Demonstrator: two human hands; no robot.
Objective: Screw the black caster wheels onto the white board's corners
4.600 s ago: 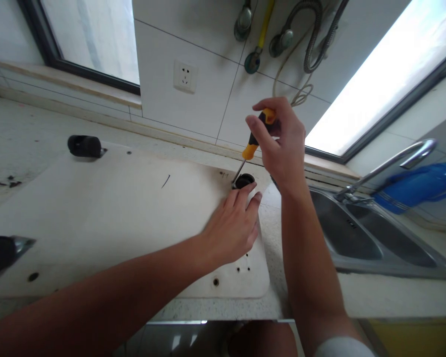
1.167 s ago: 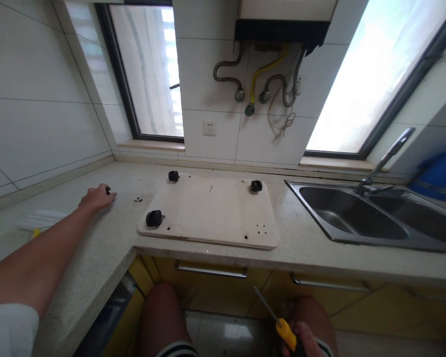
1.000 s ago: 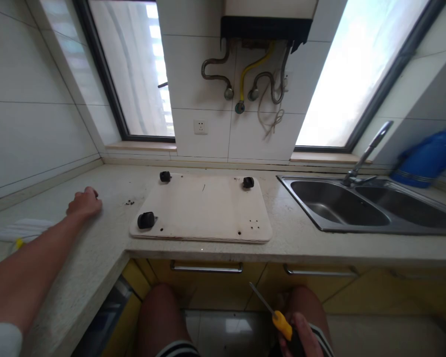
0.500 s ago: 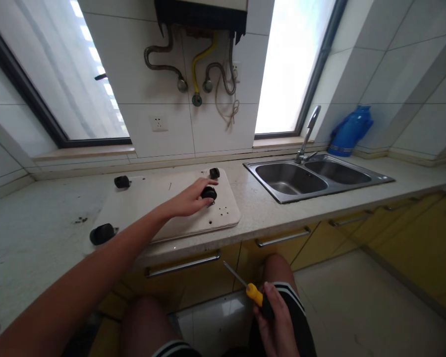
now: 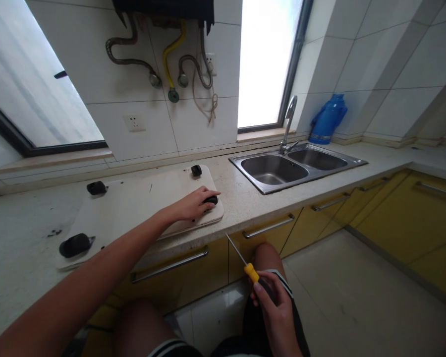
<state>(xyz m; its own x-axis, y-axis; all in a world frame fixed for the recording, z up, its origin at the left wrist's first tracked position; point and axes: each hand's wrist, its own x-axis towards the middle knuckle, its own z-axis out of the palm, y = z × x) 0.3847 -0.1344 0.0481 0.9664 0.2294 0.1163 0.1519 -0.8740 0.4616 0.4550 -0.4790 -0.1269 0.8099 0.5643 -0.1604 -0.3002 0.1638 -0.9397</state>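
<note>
A white board (image 5: 134, 206) with rounded corners lies flat on the countertop. My left hand (image 5: 192, 204) is closed around a black caster (image 5: 212, 200) at the board's near right corner, its fingers hiding part of it. Three other black casters sit at the remaining corners: far right (image 5: 196, 170), far left (image 5: 96, 188) and near left (image 5: 75, 245). Low in front of the cabinets, my right hand (image 5: 278, 310) grips a screwdriver (image 5: 251, 272) by its yellow and black handle. The metal shaft points up and left, its tip near the counter's front edge and apart from the board.
A double steel sink (image 5: 267, 173) with a tap (image 5: 289, 121) is set in the counter to the right. Behind it stands a blue thermos-like jug (image 5: 327, 119). Pipes (image 5: 169, 59) hang on the wall. Yellow cabinets with a bar handle (image 5: 171, 265) run beneath the counter.
My left hand has carried the caster toward the board's near right corner, covering the small holes there. The right hand has raised the screwdriver slightly. The view has turned right.
</note>
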